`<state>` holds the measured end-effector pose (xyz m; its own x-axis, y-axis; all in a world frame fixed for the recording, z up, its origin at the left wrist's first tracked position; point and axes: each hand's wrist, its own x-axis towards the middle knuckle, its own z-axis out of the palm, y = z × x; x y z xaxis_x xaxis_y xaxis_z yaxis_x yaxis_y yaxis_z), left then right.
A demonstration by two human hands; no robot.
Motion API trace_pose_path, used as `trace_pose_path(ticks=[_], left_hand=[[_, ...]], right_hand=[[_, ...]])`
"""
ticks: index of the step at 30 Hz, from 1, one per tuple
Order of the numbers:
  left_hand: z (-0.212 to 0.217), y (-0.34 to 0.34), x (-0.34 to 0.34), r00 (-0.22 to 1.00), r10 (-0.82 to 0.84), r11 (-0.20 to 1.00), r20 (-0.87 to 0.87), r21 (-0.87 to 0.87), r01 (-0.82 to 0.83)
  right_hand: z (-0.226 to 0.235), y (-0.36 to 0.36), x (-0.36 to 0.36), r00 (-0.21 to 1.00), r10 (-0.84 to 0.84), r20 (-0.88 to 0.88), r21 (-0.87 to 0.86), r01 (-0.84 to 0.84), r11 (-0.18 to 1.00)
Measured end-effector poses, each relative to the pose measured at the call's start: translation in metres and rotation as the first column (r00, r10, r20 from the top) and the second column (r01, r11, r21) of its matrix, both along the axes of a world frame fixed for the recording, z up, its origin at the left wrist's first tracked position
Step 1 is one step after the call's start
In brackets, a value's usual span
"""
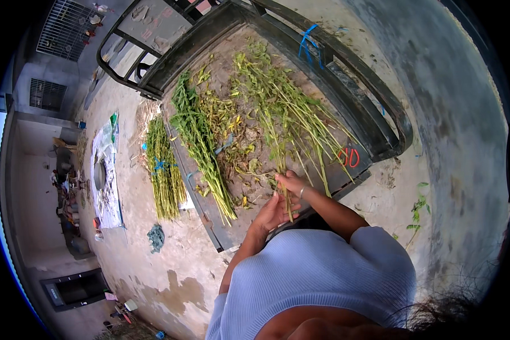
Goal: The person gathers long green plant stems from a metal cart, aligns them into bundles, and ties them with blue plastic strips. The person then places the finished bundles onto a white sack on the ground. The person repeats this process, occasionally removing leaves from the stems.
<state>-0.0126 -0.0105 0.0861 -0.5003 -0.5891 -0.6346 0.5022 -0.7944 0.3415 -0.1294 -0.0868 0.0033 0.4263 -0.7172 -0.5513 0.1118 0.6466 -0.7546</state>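
At the near edge of a cart bed, a few leafy green stalks pass between my hands, their bare lower ends pointing toward me. My right hand closes round them from the right. Just below, my left hand holds the same stalks near their cut ends, with its fingers curled behind them. To the right lies a looser spread of leafy stalks with bare stems. On the left side of the bed rests a denser bundle of green stalks. Loose yellowed leaves are scattered between the two.
Dark metal rails border the cart bed; a blue tie hangs on one. Red loops lie at the right corner. On the floor at left are a tied stalk bundle, a dark crumpled cloth and a white sheet.
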Motion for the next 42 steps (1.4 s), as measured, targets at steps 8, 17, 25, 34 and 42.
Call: trace_pose_path(ticks=[8,17,25,34,42], left_hand=[[-0.031,0.016,-0.001,0.972,0.037,0.998,0.230,0.037,-0.047],[-0.046,0.013,0.016,0.762,0.237,0.970,0.603,-0.194,-0.148],[-0.046,0.006,0.014,0.908,0.144,0.987,0.394,0.010,-0.161],[0.016,0.031,0.009,0.830,0.309,0.927,0.465,-0.341,-0.154],[-0.033,0.033,0.041,0.739,0.148,0.989,0.657,-0.095,-0.114]], right_hand=[[-0.033,0.016,-0.006,0.927,-0.267,0.262,0.288,0.189,0.939],[0.027,0.024,-0.030,0.909,0.044,0.415,0.082,-0.085,0.993],[-0.039,0.021,0.002,0.862,0.174,-0.476,-0.491,-0.424,0.761],[0.019,0.010,-0.027,0.911,-0.413,-0.010,-0.699,0.289,0.654],[-0.011,0.045,0.017,0.998,0.037,-0.042,-0.137,-0.043,0.990]])
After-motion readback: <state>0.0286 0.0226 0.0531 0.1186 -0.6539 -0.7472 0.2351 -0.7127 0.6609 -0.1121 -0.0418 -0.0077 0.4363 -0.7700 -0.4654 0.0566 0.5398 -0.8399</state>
